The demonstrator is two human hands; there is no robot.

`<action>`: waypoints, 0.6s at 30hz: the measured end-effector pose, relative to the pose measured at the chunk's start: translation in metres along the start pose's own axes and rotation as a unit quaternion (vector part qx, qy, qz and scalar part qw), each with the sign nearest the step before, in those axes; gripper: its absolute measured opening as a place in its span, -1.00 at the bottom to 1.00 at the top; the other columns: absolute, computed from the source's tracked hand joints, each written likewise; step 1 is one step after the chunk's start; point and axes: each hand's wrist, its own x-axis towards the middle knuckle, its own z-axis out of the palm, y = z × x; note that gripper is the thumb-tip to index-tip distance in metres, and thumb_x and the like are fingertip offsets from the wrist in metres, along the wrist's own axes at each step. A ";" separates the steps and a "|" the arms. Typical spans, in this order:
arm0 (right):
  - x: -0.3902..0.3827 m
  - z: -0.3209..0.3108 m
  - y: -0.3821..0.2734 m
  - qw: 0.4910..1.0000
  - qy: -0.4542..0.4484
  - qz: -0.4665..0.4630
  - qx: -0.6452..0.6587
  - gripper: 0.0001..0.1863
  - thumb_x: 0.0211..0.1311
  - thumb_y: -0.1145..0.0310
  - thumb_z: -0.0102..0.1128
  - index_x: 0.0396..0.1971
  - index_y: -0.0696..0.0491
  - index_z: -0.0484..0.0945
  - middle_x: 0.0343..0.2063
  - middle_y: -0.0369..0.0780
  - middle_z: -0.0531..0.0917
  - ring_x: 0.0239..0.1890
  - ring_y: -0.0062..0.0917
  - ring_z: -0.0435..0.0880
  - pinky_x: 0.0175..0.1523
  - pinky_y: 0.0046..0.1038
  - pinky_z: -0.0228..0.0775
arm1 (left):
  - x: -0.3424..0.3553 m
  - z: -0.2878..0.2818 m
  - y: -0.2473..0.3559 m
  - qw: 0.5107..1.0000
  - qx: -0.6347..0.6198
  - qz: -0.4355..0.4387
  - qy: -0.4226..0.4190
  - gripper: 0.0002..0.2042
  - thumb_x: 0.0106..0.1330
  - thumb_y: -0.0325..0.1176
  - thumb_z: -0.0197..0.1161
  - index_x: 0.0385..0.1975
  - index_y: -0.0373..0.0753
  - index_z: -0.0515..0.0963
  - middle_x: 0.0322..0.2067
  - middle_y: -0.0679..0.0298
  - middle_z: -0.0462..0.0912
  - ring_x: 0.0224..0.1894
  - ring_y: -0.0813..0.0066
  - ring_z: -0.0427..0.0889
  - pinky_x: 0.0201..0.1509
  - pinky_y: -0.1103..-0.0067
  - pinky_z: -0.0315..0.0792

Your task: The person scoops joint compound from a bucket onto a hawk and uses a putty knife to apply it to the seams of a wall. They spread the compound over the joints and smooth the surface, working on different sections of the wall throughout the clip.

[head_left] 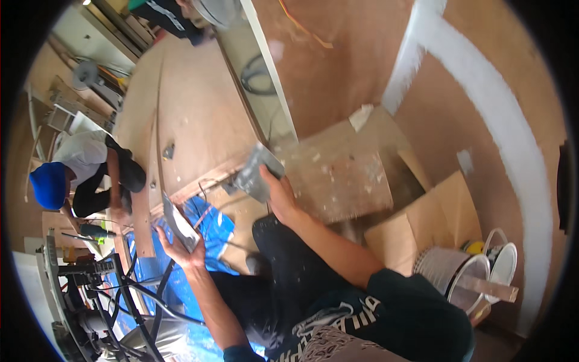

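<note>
My left hand (184, 253) is closed around the lower end of a flat scraper blade (180, 224), which stands tilted and has whitish paste on its face. To its right, my right hand (280, 194) grips a wider grey rectangular scraper (258, 172) smeared with pale paste. The two blades are apart, both held in front of my bent knees. Beyond the right scraper is a low wooden board (347, 187) spotted with white splashes.
A large wooden panel (202, 114) lies ahead. At left a person in a blue cap (48, 186) crouches near a drill (96, 230) and a black metal frame (114, 271). Buckets (443, 271), cardboard (431, 223) and a white-striped wall (482, 78) are right. Blue sheeting (208, 220) covers floor.
</note>
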 end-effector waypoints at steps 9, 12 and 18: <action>0.008 -0.002 -0.014 0.987 -0.052 -0.063 -0.139 -0.60 0.24 0.32 0.24 0.04 0.15 0.51 -0.08 -0.26 0.63 -0.03 -0.57 0.54 0.10 -0.51 0.34 | 0.024 -0.020 -0.011 0.987 0.147 -0.052 0.026 -0.63 0.47 -0.08 -0.02 0.07 -0.21 0.48 -0.12 0.28 0.67 -0.13 0.39 0.66 0.01 0.42 0.54; 0.014 -0.006 -0.028 0.958 -0.090 -0.123 -0.243 -0.66 0.19 0.39 0.24 -0.04 0.18 0.54 -0.21 -0.26 0.67 -0.15 -0.55 0.60 0.01 -0.48 0.41 | 0.026 -0.006 -0.021 0.986 0.155 -0.060 0.021 -0.64 0.46 -0.10 0.02 0.06 -0.21 0.48 -0.11 0.25 0.67 -0.12 0.36 0.67 0.02 0.40 0.55; -0.002 0.023 -0.072 0.911 -0.139 -0.195 -0.336 -0.68 0.19 0.40 0.21 -0.08 0.22 0.54 -0.26 -0.19 0.68 -0.19 -0.55 0.63 -0.05 -0.47 0.45 | 0.025 0.019 -0.023 0.976 0.207 -0.065 -0.002 -0.60 0.42 -0.10 0.08 0.08 -0.27 0.46 -0.07 0.20 0.65 -0.04 0.31 0.65 0.12 0.37 0.49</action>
